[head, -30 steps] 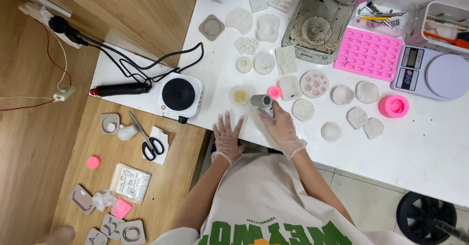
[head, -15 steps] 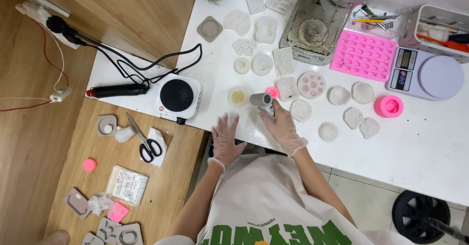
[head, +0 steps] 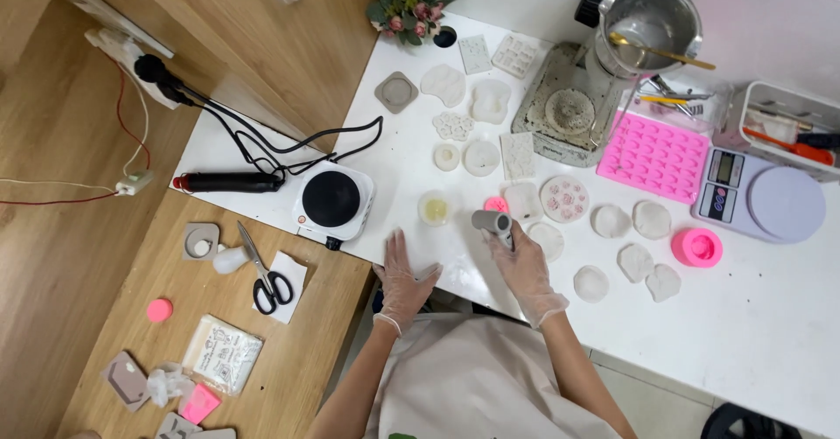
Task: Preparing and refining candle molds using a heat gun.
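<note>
At the desk's (head: 770, 334) near edge in the head view, the left hand (head: 404, 277) is still lying flat, fingers spread, while the right hand (head: 525, 260), fingers clamped round the grey handheld tool (head: 492, 221), keeps aiming it beside the small pink mould (head: 496, 205), barely shifted.

Only a couple of things fit here. There's a flat clear plastic packet (head: 221, 353) with a white printed sheet inside, lying on the lower wooden desk (head: 306, 334) just below the scissors (head: 262, 273). Over at the right edge of the white desk (head: 770, 317), the kitchen scale (head: 768, 198) has a small grey rectangular screen (head: 725, 169) on its left part, too small to read.
</note>
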